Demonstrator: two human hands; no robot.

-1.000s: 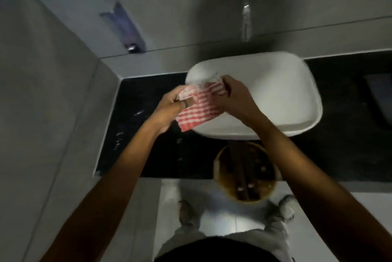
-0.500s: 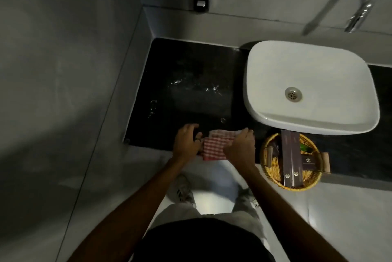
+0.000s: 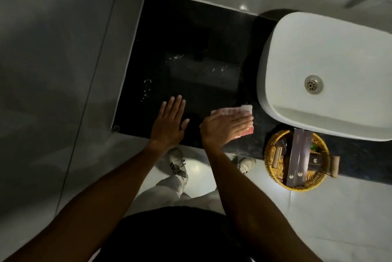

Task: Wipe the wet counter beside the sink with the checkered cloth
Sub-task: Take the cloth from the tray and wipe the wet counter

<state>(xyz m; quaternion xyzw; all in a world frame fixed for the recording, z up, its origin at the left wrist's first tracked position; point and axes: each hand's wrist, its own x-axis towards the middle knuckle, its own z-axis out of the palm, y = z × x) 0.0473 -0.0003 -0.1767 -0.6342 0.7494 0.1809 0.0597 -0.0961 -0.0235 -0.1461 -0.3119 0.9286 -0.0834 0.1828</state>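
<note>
Counter (image 3: 191,34): black polished slab, L of sink, walled at L and rear. Water beads visible mid-slab and toward L edge; near strip looks dry or too dark to tell.

Checkered cloth (image 3: 231,111): red/white, folded, lying flat on counter near front edge, just beside sink's lower L corner. Mostly covered by palm; far edge and R corner showing.

Right hand (image 3: 224,127): flat on top of cloth, fingers extended toward sink, pressing rather than gripping. No pinch or clench seen.

Left hand (image 3: 169,121): released, holding nothing, palm down on bare counter near front edge, fingers spread, just L of cloth, apart from it. Likely bracing.

Sink (image 3: 297,117): white vessel basin, drain visible, standing on counter to R.

Wicker basket (image 3: 273,162): at front edge below sink, holding dark boxed items. Near cloth, not touching.

Step in hand, by judgement: wipe barely begun, cloth planted at near R corner, wet patch untouched.

Next move calls for: steady downward pressure, sweep away from body and L across the beads, overlapping passes to rear wall; L hand to lift clear of path; basket to be avoided on return stroke.
</note>
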